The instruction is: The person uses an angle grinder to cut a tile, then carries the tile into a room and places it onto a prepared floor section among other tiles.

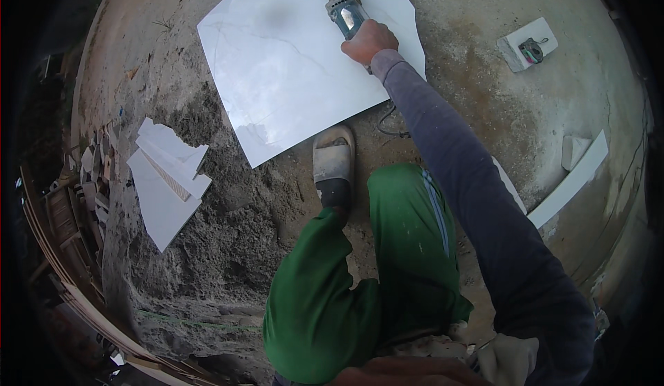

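My right hand (373, 41) is wrapped around the body of an angle grinder (344, 14), held over the far right part of a large white tile (277, 75). The grinder's head points away from me, and part of its thin disc shows at the top edge of the view. Faint grey veins run across the glossy tile, which lies on the ground in front of me. A dark cable (391, 129) curls out near the tile's near edge, beside my right sleeve. My left hand does not show.
My sandalled foot (333, 158) is at the tile's near edge. Broken tile pieces (162, 185) lie left on rough grey ground. At right, a tape measure (532, 51) rests on a white block (513, 46); a curved white strip (573, 178) lies nearer. Wooden frames (66, 230) stand far left.
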A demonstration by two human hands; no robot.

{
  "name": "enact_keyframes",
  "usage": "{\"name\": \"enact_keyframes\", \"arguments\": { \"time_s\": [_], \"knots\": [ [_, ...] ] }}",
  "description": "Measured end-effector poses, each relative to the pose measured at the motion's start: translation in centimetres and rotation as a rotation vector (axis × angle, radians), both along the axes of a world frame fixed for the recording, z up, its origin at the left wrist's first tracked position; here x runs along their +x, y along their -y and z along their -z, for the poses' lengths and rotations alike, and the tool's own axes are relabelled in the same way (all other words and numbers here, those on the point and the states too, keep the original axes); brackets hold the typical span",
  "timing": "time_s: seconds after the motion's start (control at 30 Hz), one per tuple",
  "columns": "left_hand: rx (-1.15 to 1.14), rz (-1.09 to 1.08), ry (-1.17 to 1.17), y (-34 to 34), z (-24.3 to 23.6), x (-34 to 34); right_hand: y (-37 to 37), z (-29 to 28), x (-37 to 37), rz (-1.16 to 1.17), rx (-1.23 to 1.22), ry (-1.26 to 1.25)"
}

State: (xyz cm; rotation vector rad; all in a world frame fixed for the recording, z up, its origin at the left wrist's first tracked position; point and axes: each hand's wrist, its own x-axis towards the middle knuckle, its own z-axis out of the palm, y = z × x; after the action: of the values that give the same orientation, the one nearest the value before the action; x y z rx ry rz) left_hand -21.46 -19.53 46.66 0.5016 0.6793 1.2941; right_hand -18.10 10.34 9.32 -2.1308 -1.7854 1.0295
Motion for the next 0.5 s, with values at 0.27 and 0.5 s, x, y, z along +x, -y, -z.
{"name": "enact_keyframes", "arguments": {
  "time_s": [0.27,0.5],
  "knots": [
    [0.007,-0.163,0.025,-0.2,0.2,0.6,-0.2,0.2,0.0,-0.01,0.008,0.003],
    [-0.094,-0.207,-0.061,0.0,-1.0,1.9,-0.7,0.0,0.1,-0.011,-0.03,0.017]
  ]
}}
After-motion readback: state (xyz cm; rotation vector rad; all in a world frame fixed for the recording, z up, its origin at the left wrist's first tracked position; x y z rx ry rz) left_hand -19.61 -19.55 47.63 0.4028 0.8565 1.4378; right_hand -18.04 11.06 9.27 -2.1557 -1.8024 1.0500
